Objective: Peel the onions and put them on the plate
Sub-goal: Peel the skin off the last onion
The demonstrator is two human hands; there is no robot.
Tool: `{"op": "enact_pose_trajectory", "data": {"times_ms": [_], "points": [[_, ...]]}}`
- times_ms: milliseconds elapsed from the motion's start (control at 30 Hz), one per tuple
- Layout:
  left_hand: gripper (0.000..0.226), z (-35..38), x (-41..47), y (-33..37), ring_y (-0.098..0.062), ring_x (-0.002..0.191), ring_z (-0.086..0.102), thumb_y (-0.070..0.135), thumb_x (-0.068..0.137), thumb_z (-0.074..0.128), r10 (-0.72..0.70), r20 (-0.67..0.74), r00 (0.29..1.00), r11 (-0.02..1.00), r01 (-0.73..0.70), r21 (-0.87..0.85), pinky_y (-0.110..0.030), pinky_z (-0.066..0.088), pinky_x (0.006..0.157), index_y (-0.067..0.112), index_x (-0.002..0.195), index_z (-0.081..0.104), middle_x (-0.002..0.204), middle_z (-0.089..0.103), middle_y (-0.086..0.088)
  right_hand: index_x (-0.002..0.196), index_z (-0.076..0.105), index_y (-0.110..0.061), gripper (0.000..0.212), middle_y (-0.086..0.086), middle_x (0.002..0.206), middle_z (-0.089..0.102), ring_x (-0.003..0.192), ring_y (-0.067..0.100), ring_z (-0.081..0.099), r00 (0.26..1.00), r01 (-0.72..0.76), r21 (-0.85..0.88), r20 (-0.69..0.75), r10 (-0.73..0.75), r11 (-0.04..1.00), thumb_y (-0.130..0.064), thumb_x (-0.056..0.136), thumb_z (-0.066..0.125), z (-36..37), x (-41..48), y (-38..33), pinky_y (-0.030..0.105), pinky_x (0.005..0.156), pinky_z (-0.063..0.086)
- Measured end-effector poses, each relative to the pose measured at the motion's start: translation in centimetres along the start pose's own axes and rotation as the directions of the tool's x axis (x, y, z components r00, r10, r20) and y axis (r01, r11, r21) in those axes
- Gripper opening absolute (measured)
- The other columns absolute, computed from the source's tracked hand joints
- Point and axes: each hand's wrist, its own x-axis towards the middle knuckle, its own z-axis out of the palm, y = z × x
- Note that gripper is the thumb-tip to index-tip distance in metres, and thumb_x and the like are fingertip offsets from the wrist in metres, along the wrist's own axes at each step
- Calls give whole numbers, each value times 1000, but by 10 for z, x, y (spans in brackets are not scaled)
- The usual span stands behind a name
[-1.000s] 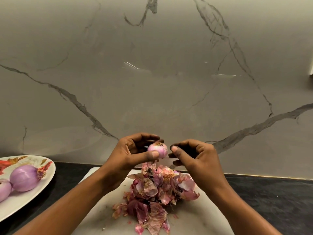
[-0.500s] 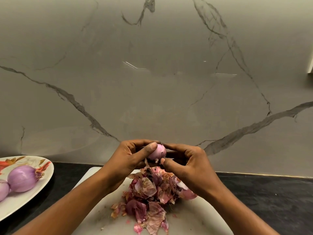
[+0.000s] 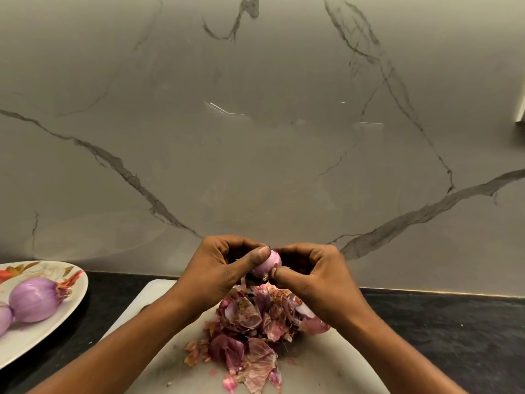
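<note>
The left hand (image 3: 218, 268) curls around the onion (image 3: 268, 264), thumb across its top, while the right hand (image 3: 315, 277) pinches its lower end between thumb and forefinger. Hold it over the peel pile (image 3: 250, 325) on the cutting board (image 3: 326, 365) and draw the loose skin off in one strip. The plate (image 3: 37, 345) holding the peeled onions (image 3: 34, 300) lies at the left edge of the counter (image 3: 440, 322).

Raised hands meet, left hand (image 3: 218, 270) and right hand (image 3: 316, 277) apparently pinching one onion (image 3: 267, 265).
</note>
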Motion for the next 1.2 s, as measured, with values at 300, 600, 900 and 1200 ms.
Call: {"op": "enact_pose_trajectory", "data": {"times_ms": [300,600,900,1200], "points": [[25,7,-4,0,-26,92,80,25,87,79,88,2,996,996,-88,32,-41,66,78,12,108,80,100,82,-6,116,80,-23,25,-14,97,80,90,2,76,975,180,-282,-77,-209,942,-20,92,78,4,-5,0,25,78,64],[24,1,-1,1,-32,100,77,24,96,69,-96,45,994,983,101,-151,-40,64,83,10,112,81,107,80,-14,111,83,-19,22,-10,91,82,83,7,79,986,115,-160,-104,-133,980,-8,95,73,-4,1,2,30,74,66],[30,-4,-4,7,-27,103,77,13,86,79,-90,101,991,981,106,-165,-27,61,80,8,115,78,110,80,-12,96,76,-28,21,-4,87,76,82,16,73,994,35,-178,-97,-53,983,-18,106,60,-3,5,5,43,73,65],[50,-8,-3,9,-30,113,74,2,77,89,-24,110,994,978,46,-201,-33,63,85,11,124,74,123,77,-10,102,81,-17,13,-1,83,80,73,15,77,983,-63,-4,-170,62,998,-11,99,70,-9,6,2,28,66,64]]}}
